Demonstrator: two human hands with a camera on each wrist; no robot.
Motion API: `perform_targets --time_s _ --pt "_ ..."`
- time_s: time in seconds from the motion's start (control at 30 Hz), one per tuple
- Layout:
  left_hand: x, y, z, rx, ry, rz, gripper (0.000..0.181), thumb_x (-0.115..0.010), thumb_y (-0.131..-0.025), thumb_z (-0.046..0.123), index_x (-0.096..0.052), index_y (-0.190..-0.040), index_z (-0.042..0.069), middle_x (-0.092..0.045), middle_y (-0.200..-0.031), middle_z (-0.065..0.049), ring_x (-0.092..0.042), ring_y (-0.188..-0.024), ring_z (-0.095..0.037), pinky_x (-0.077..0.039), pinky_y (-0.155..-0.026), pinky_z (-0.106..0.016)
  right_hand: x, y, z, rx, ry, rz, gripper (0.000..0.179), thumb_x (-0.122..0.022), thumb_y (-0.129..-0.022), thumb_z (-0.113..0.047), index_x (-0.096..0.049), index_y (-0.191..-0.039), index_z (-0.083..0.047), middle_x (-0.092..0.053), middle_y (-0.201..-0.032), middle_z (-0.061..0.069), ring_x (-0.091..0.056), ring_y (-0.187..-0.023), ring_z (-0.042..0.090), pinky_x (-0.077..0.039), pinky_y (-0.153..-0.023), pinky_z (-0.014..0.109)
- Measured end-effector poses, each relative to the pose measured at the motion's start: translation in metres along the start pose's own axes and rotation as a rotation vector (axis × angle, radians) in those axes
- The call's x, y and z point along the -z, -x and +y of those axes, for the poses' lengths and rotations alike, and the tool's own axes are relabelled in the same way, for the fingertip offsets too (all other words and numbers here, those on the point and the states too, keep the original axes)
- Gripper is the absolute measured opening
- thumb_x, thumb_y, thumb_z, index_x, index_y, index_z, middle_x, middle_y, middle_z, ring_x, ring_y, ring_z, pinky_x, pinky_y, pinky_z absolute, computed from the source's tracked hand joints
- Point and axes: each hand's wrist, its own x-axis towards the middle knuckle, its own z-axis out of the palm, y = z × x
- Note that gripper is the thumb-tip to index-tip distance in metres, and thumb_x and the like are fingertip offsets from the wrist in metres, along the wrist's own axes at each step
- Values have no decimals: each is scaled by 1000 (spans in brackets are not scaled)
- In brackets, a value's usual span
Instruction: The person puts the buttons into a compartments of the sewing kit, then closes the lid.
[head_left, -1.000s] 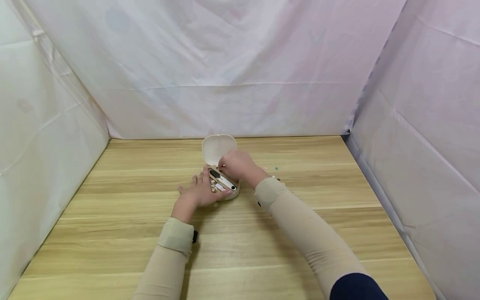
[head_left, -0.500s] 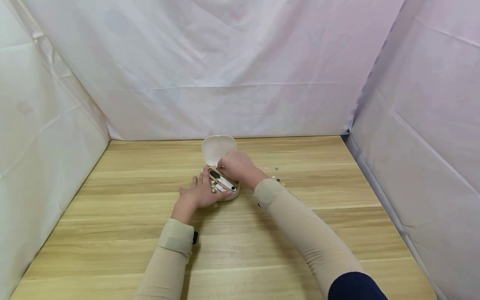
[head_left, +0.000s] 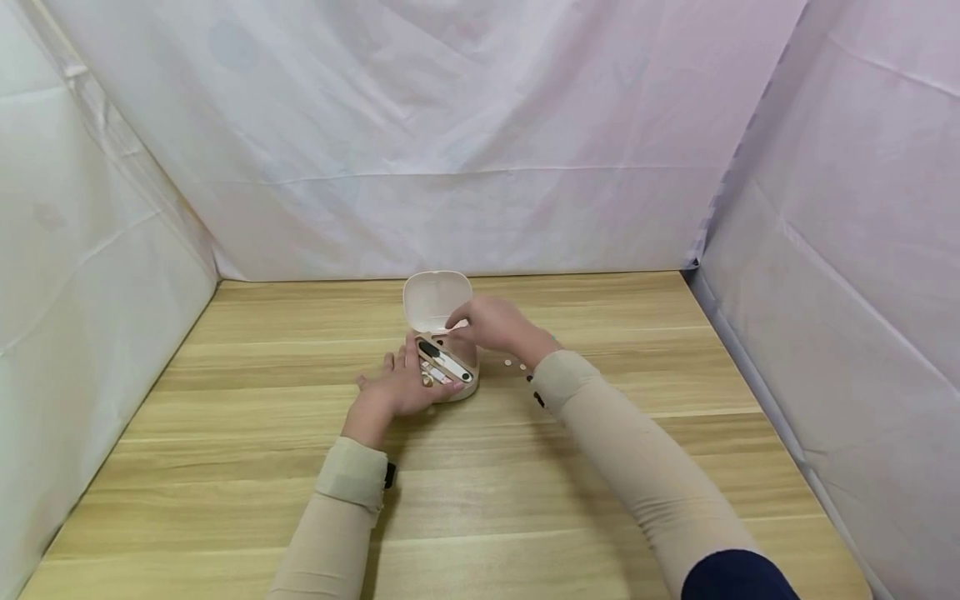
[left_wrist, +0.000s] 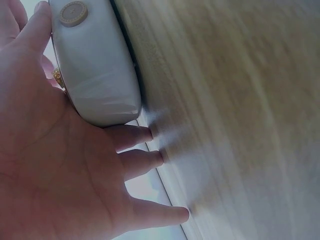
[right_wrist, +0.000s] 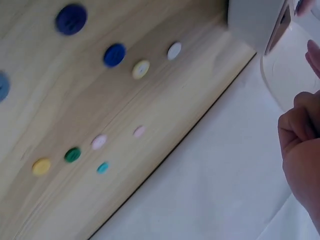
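Observation:
A beige sewing case [head_left: 472, 385] sits on the table with its pale lid [head_left: 437, 300] raised at the back. Inside lies a black-and-white pair of thread snips [head_left: 453, 365] beside small white and gold pieces; a dark button [head_left: 440, 342] shows in the far compartment. My left hand [head_left: 397, 387] braces the case with fingers spread, thumb along the near edge. In the left wrist view its other fingertips touch the table below the case wall [left_wrist: 100, 65]. My right hand [head_left: 491, 323] hovers over the case's far right side, thumb and forefinger apart, the other fingers curled in.
Several loose buttons lie right of the case, among them dark blue [right_wrist: 71, 19], yellow [right_wrist: 41, 166], green [right_wrist: 72, 154], pink [right_wrist: 99, 141] and white [right_wrist: 174, 50] ones. A white cloth [head_left: 360, 225] hangs behind the table's back edge.
My right hand has lifted from the case's compartment and shifted right, its fingers parting and uncovering the dark button inside. The left hand and the case have stayed put.

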Motion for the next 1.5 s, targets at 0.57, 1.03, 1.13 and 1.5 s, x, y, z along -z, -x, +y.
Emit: perform_targets --time_s 0.57,1.03,1.13,1.5 --pt "7 10 3 12 2 -19 144 -52 -80 97 23 -168 12 -4 -178 -27 -5 -166 -48 -1 -117 -90 31 63 79 -173 -341 96 28 -75 -101 -32 -81 -120 -14 -53 -70 1 -38 -63 18 -39 -61 33" --pt "8 10 3 1 -1 -5 142 -52 -80 97 21 -169 12 -5 -178 -26 -5 -167 -47 -2 -117 -90 17 104 124 -337 -427 102 26 -83 -94 -31 -84 -113 -13 -38 -62 -6 -33 -59 12 -31 -55 26" --pt "7 9 3 -3 4 -4 142 -51 -80 98 21 -169 12 -5 -178 -26 -5 -166 -47 -1 -116 -90 13 111 128 -351 -434 81 25 -85 -92 -30 -84 -111 -13 -38 -62 -7 -34 -60 11 -30 -55 25" --pt "2 1 -2 3 11 7 149 -54 -74 101 22 -169 14 -8 -178 -26 -7 -166 -49 0 -113 -93 3 131 142 -405 -445 3 20 -85 -92 -30 -85 -106 -16 -47 -70 -5 -40 -71 14 -35 -63 27"
